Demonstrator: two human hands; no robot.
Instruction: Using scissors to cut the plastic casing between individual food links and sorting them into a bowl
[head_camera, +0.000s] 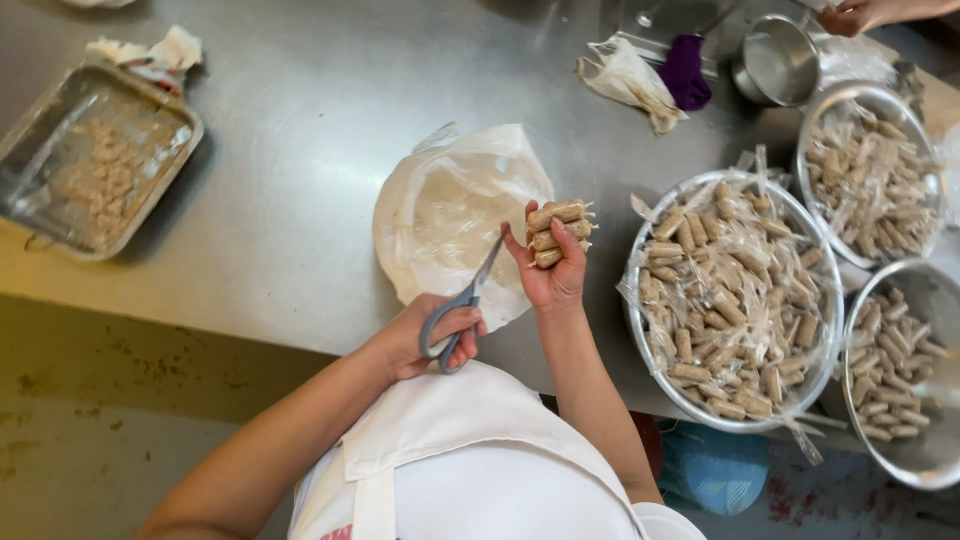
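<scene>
Left hand (425, 340) grips grey-handled scissors (465, 305), blades angled up-right toward right hand (550, 270). Right hand clamps bundle of wrapped rolls (560, 232) above plastic bag (450, 215), rolls lying crosswise, wrapper ends poking right. Large bowl (640, 335) of wrapped rolls just beside.

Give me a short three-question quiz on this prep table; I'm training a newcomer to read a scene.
1. True or false: the left hand holds grey-handled scissors.
2. What does the right hand have in its grip?
A. a metal cup
B. a bunch of wrapped brown rolls
C. a purple cloth
3. Fill in: the white plastic bag lies on the steel table, to the ___ of the largest bowl in the picture.

Key: 1 true. 2 B, the wrapped brown rolls. 3 left.
</scene>
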